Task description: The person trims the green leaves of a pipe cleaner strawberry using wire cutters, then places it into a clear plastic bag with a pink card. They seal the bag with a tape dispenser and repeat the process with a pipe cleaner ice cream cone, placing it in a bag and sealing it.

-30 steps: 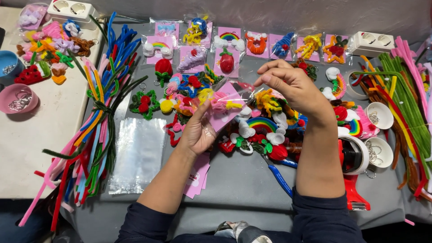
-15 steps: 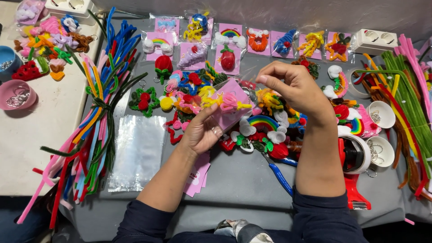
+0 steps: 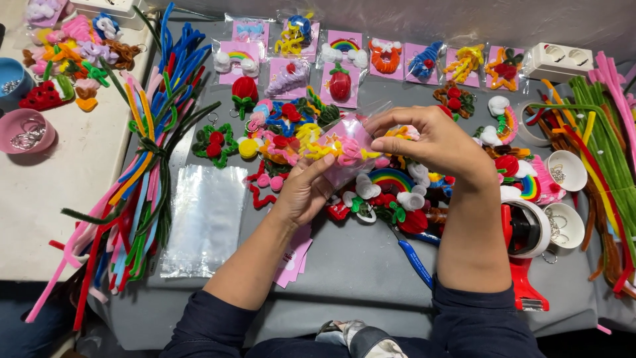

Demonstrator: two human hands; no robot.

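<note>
right hand (image 3: 430, 142) dropped lower, both grips pinching pink packet (image 3: 351, 149).

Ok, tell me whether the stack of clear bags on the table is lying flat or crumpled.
Flat: the clear bags lie spread on the grey table.

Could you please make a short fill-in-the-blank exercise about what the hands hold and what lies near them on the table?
1. Both hands hold a small ____ card in a clear bag.
2. The stack of clear bags lies to the ____ of the left hand.
3. The tape dispenser near the right hand is ____.

Missing words: pink; left; red
</note>
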